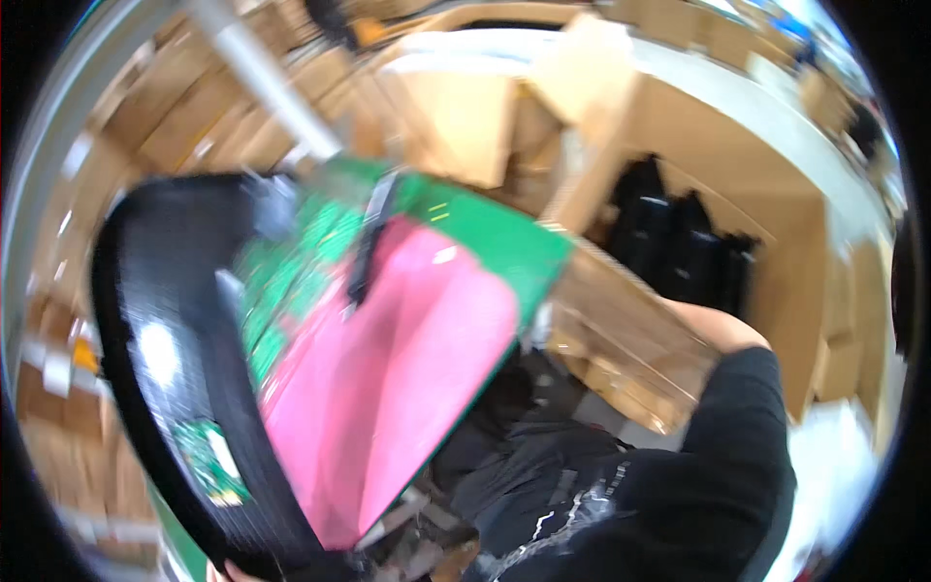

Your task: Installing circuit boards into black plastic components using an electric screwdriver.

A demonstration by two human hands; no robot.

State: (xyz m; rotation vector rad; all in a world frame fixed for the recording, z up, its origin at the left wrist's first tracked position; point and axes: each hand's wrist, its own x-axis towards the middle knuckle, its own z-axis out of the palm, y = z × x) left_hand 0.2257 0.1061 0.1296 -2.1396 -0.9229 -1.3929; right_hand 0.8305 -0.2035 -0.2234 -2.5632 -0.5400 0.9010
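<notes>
At the far left we see stacked brown cardboard boxes (184,107), blurred by motion, with a grey post (262,78) slanting across them. Just right of them a large black tray (165,349) stands tilted on edge, its ribbed rim curving from upper left down to the lower edge of the view. A small green circuit board (208,464) lies against its inner face near the bottom.

Our left hand (228,572) barely shows at the lower edge, under the tray's bottom corner; only a sliver of it is visible, so we cannot tell how its fingers are set or whether they grip the tray.

In the middle, a large green circuit board (485,228) leans in front of the tray, and a pink sheet (398,378) covers most of its face. A dark strip (369,242) runs down its upper part.

Further right, our right hand (722,325), in a black sleeve (737,436), presses against the end of a cardboard box (621,349) that touches the board's right edge. The fingers are hidden behind the box, so we cannot tell their spread.

Beyond, black bags (679,242) stand in an open carton (776,213).
</notes>
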